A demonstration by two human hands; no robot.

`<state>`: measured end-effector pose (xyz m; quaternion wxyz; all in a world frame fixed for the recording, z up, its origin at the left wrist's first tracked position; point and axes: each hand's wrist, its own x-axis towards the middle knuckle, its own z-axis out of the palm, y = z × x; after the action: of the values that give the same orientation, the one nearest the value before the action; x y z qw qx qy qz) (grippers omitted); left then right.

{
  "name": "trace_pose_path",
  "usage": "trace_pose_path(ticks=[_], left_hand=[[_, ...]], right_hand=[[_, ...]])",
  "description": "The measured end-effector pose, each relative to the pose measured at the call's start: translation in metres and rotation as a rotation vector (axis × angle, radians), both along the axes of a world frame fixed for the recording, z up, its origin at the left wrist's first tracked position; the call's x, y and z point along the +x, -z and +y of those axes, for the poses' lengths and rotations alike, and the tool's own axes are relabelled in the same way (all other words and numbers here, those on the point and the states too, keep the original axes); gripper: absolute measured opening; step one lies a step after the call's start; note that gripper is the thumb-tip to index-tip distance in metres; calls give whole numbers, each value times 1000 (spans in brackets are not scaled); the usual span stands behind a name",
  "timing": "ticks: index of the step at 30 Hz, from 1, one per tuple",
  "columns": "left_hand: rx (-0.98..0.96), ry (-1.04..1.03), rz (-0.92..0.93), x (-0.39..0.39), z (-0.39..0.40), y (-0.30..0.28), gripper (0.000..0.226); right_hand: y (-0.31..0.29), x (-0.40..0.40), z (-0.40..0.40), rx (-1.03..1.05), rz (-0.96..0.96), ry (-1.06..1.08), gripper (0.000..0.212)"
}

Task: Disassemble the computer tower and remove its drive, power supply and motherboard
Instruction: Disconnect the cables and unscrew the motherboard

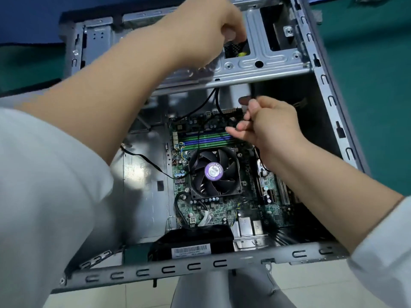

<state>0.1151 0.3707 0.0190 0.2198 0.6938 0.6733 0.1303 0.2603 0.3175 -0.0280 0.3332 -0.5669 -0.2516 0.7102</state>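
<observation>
White sleeves [44, 196] are framing the open computer case [200, 266]. Right hand [270, 127] is pinching a black cable [219, 103] above the motherboard [222, 207]; left hand [206, 32] is curling into the drive cage [264, 61]. Yanking sideways could be bending the connector or snagging the fan [213, 171].

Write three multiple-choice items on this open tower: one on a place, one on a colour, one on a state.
1. Where is the left hand?
A. at the drive cage
B. on the CPU fan
C. outside the case

2. What colour is the CPU fan's hub sticker?
A. red
B. purple
C. yellow

3. The motherboard is
A. lifted out
B. inside the case
C. on the floor

Key:
1 A, it reaches into the drive cage.
2 B, the round label is purple.
3 B, it lies flat within the case.
</observation>
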Motion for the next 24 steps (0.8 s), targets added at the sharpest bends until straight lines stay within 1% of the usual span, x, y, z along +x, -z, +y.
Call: trace_pose_path(ticks=[1, 3, 6, 7, 9, 12, 16, 19, 21, 22, 23, 24], left_hand=[[-8, 13, 3, 0, 2, 0, 31], [-11, 34, 21, -2, 7, -1, 30], [-11, 81, 114, -4, 11, 0, 28], [-20, 86, 111, -5, 11, 1, 27], [-50, 76, 65, -5, 10, 4, 24], [-33, 58, -30, -2, 8, 8, 11], [30, -11, -154, 0, 11, 8, 22], [85, -101, -171, 0, 11, 9, 21], [152, -158, -192, -2, 9, 10, 19], [195, -196, -185, -3, 7, 10, 19], [238, -252, -166, -6, 4, 9, 19], [275, -312, -150, -11, 1, 8, 21]], right_hand=[[0, 2, 2, -8, 21, 16, 27], [1, 4, 1, 21, 1, -5, 19], [5, 3, -2, 57, -16, -19, 19], [6, 3, -2, 66, -13, -18, 18], [7, 2, -1, 77, -17, -23, 19], [10, 4, 0, 72, -9, -26, 19], [8, 4, 2, 70, 4, -39, 19], [1, 6, 5, 76, -32, -64, 18], [-6, 13, 6, 100, -129, -178, 18], [-10, 19, 7, 159, -249, -286, 22], [-13, 28, 7, 287, -437, -417, 26], [-18, 36, 7, 481, -642, -524, 27]])
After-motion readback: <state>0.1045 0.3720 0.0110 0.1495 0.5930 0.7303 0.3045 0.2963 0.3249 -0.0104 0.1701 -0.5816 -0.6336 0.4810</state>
